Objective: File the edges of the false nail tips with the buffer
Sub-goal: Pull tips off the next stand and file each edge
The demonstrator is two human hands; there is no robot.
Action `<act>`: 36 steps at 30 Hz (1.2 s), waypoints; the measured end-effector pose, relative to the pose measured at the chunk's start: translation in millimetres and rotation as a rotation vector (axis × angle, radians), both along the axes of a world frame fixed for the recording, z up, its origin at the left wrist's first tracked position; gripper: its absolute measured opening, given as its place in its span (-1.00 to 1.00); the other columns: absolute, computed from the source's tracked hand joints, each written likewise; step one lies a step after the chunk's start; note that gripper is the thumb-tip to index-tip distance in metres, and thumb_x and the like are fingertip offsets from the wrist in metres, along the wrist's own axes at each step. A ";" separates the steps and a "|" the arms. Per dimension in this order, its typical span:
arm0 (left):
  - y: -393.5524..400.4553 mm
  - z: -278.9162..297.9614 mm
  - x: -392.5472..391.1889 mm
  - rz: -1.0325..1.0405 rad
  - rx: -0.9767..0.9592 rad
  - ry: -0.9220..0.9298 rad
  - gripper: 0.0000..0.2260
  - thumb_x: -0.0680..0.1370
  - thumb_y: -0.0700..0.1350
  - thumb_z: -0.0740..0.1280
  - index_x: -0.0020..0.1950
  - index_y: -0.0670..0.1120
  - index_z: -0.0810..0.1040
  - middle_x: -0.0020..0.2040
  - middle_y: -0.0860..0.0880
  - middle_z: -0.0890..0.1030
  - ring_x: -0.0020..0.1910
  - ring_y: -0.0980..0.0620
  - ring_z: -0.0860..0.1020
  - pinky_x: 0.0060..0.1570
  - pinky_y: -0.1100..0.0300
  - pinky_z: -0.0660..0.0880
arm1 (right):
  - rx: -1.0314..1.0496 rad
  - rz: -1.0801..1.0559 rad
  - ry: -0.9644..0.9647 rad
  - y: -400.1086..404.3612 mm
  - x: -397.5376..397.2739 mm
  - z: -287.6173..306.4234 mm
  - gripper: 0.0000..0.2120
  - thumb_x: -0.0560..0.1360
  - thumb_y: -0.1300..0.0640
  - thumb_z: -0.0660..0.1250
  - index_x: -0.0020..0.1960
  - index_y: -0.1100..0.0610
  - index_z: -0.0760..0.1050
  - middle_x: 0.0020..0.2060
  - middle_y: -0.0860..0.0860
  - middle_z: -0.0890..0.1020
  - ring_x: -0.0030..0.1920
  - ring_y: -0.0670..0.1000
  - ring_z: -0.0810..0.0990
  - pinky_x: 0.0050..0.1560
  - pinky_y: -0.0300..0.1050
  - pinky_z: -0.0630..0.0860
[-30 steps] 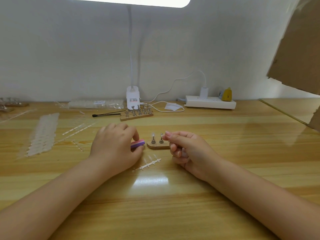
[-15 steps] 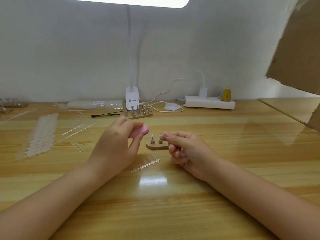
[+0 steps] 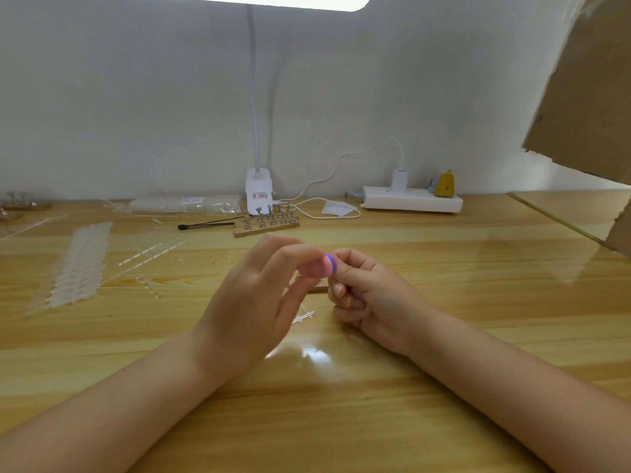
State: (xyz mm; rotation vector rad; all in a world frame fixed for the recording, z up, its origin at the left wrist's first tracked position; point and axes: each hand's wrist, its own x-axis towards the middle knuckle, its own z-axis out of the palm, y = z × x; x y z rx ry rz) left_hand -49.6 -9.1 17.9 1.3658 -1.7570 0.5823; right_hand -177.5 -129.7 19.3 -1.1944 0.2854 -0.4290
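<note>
Pinching the buffer [image 3: 327,266] end-on, her left hand [image 3: 259,295] had it touching the right hand [image 3: 367,295], whose curled fingers hid whatever they held.

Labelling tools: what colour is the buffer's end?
Pink, white and purple layers on the buffer; head view.

The two hands meet above the middle of the bench [image 3: 444,387], the left hand [image 3: 252,308] touching the buffer [image 3: 326,266] against the right hand [image 3: 368,298]. Behind them stands a nail holder block [image 3: 266,225], with a lamp base [image 3: 258,194] behind it. A power strip [image 3: 411,199] lies to the right by the wall, and nail tip sheets [image 3: 80,264] lie far left.
</note>
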 end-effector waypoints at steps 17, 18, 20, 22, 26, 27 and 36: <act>1.4 -2.8 6.2 0.124 0.042 0.055 -0.71 0.50 -0.34 0.36 0.21 -0.18 0.51 0.05 -0.13 0.56 -0.04 -0.04 0.56 0.00 0.07 0.55 | -0.002 0.013 -0.028 -1.9 -2.2 0.6 -0.95 0.40 0.14 0.34 -0.17 0.11 0.49 -0.50 -0.03 0.40 -0.51 -0.14 0.30 -0.57 -0.35 0.20; 1.1 -1.7 4.5 0.084 0.011 0.067 -0.73 0.54 -0.29 0.32 0.23 -0.15 0.48 0.07 -0.10 0.55 -0.01 0.02 0.55 0.06 0.17 0.51 | -0.008 0.013 -0.027 -1.3 -1.8 0.4 -0.95 0.40 0.14 0.34 -0.17 0.10 0.49 -0.50 -0.03 0.40 -0.51 -0.14 0.31 -0.57 -0.35 0.19; -0.7 -1.3 -0.8 0.016 -0.002 0.073 -0.75 0.57 -0.23 0.25 0.24 -0.11 0.43 0.09 -0.04 0.52 0.03 0.11 0.52 0.11 0.34 0.43 | -0.014 0.013 -0.029 -1.4 -1.6 0.3 -0.93 0.41 0.14 0.34 -0.15 0.11 0.46 -0.50 -0.04 0.41 -0.51 -0.14 0.31 -0.57 -0.34 0.19; -1.3 -3.3 -2.0 0.041 0.046 0.065 -0.74 0.54 -0.26 0.31 0.22 -0.13 0.47 0.08 -0.03 0.53 0.00 0.09 0.54 0.08 0.33 0.46 | -0.003 0.008 -0.031 -1.9 -1.8 0.3 -0.93 0.41 0.15 0.33 -0.15 0.11 0.45 -0.50 -0.03 0.41 -0.51 -0.14 0.31 -0.57 -0.34 0.18; 0.9 -5.3 4.1 0.137 0.054 0.089 -0.75 0.51 -0.32 0.36 0.18 -0.21 0.54 0.03 -0.10 0.57 -0.07 0.00 0.57 -0.05 0.06 0.55 | 0.018 -0.011 -0.036 -1.2 -1.3 0.8 -0.97 0.39 0.13 0.34 -0.21 0.08 0.53 -0.49 -0.02 0.39 -0.50 -0.13 0.29 -0.56 -0.34 0.16; 1.1 -4.2 3.1 0.099 0.026 0.093 -0.76 0.53 -0.29 0.35 0.20 -0.19 0.52 0.04 -0.10 0.56 -0.05 0.01 0.56 -0.02 0.11 0.53 | 0.008 -0.008 -0.032 -0.8 -1.2 0.7 -0.97 0.39 0.12 0.34 -0.22 0.07 0.53 -0.49 -0.02 0.39 -0.49 -0.13 0.29 -0.56 -0.34 0.16; 1.4 -3.2 2.6 0.192 -0.017 0.029 -0.76 0.54 -0.23 0.35 0.19 -0.07 0.50 0.01 -0.05 0.59 -0.07 -0.08 0.57 -0.07 -0.06 0.49 | -0.006 0.001 -0.020 -0.6 -1.6 0.4 -0.95 0.41 0.12 0.34 -0.16 0.10 0.52 -0.49 -0.03 0.40 -0.49 -0.13 0.30 -0.55 -0.34 0.15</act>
